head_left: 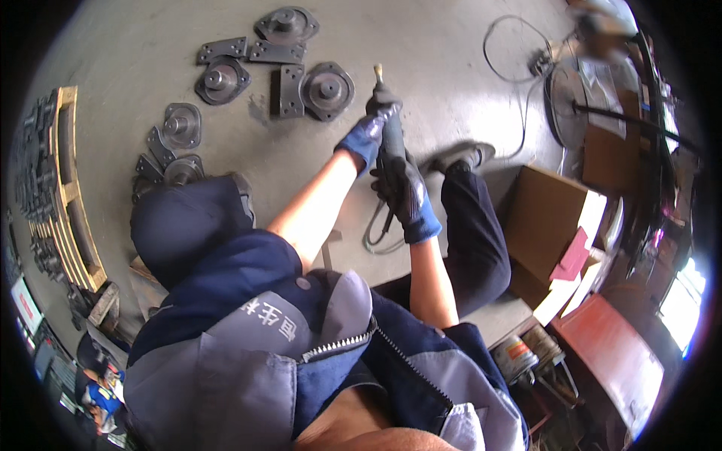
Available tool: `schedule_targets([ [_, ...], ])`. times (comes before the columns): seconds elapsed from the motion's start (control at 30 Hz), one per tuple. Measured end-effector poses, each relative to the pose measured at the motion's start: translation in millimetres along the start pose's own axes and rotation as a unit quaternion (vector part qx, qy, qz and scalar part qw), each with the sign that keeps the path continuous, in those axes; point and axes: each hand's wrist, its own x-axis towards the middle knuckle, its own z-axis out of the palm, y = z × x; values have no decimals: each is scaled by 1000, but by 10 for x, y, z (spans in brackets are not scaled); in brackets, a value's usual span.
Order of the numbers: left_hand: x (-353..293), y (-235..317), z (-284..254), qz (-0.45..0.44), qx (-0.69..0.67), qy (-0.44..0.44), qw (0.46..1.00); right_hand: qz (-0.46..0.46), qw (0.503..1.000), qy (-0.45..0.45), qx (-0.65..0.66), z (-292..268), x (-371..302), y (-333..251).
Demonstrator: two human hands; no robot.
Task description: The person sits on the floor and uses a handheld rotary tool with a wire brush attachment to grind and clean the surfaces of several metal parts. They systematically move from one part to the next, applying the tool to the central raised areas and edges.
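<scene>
A dark, slim hand-held power tool, which looks like a straight die grinder [392, 140], points away from me with a small brass-coloured tip [378, 73] at its far end. My left hand [370, 134], in a dark-coated blue glove, is closed round its front part. Further back on the body my right hand [407, 192], gloved alike, grips the rear. A cord [368, 234] loops below it. The tip is nearest to a round flanged metal part [328, 89] on the left, apart from it. Whether the tool is spinning cannot be told.
More flanged parts [222, 79] and drilled plates [277, 52] lie on the grey floor. At left stands a wooden pallet [70, 173] with metal pieces. On the right are a cardboard box [543, 218], a round stand base [565, 105] and a cable [524, 113]. A person [104, 391] is at lower left.
</scene>
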Motion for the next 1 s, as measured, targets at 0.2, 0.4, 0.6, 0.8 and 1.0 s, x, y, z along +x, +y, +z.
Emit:
schedule_targets([
  [0.2, -443, 200, 222, 21, 88, -48, 995, 23, 992, -45, 112, 157, -339, -41],
  [0.4, -614, 183, 175, 61, 189, -48, 979, 23, 985, -36, 170, 344, -458, 55],
  [0.6, -446, 136, 76, 13, 77, -49, 996, -7, 995, -13, 102, 331, -406, 117],
  [0.8, -279, 173, 33, 21, 57, -73, 995, -18, 994, -57, 90, 365, -422, 55],
  [1.0, -371, 206, 132, -17, 97, -64, 993, -11, 986, -63, 152, 376, -479, 23],
])
